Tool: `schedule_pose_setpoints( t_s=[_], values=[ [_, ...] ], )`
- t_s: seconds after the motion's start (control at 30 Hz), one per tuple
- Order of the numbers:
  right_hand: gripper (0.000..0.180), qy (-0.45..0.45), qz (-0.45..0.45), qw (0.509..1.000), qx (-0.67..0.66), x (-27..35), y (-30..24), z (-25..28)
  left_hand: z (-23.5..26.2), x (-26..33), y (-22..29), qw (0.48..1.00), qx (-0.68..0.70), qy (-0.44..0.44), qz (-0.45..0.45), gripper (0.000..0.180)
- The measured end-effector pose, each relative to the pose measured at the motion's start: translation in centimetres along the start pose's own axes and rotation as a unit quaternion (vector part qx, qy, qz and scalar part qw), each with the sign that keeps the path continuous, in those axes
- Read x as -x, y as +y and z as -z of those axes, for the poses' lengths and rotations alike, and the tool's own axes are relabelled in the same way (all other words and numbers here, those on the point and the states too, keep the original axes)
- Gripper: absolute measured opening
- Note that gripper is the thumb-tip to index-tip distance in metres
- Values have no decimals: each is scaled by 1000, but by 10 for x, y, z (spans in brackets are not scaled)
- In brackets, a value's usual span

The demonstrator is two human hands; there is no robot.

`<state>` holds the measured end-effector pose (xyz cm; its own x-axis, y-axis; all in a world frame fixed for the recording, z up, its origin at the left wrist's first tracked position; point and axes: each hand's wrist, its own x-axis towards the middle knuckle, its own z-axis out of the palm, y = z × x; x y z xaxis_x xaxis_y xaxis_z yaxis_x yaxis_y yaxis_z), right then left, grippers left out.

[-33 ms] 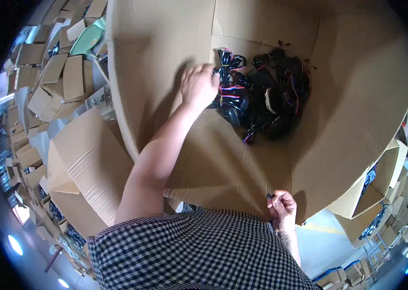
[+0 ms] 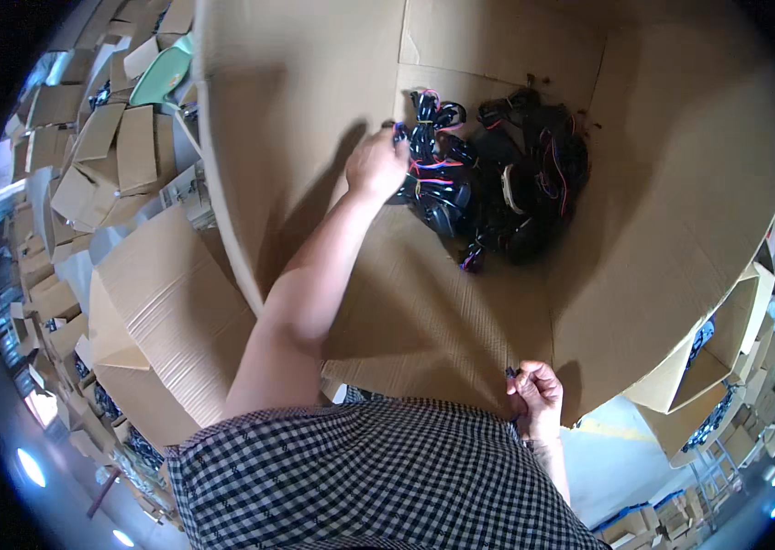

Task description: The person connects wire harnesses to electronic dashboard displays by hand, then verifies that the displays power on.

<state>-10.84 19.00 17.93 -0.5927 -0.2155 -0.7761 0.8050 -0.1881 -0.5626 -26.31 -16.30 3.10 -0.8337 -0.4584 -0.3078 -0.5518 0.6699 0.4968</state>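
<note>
Black cable bundles (image 2: pixel 426 128) lie in a loose pile on the floor of the large cardboard box (image 2: pixel 681 192), toward its far end. Your left hand (image 2: pixel 375 165) is at the pile's left edge, fingers curled, with a dark cable end (image 2: pixel 399 133) showing at their tips; you cannot tell from this view how firmly they close, if at all. Your right hand (image 2: pixel 537 390), near the box's close edge, pinches a small dark piece (image 2: pixel 511 373) between thumb and fingertips. Each bundle is probably light and flexible, its glossy covering perhaps slightly slippery. Grasp it around the tied middle, at the yellow tie (image 2: pixel 425 124); the thin coloured wires (image 2: pixel 438 166) look the most delicate part, likely to snag if pulled.
</note>
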Motion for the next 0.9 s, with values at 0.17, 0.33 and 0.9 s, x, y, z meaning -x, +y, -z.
schedule_pose_setpoints(
  t_s=[0.17,0.33,0.9],
  values=[
    [15,9,37,999,39,-2,7,1,-101,-48,-82,988,35,-7,152,38],
    [14,22,56,997,49,3,6,-5,-111,-9,-61,960,280,11,15,21],
    [16,-162,203,962,84,50,-37,-21,81,289,98,843,456,-266,-99,16]
  ],
)
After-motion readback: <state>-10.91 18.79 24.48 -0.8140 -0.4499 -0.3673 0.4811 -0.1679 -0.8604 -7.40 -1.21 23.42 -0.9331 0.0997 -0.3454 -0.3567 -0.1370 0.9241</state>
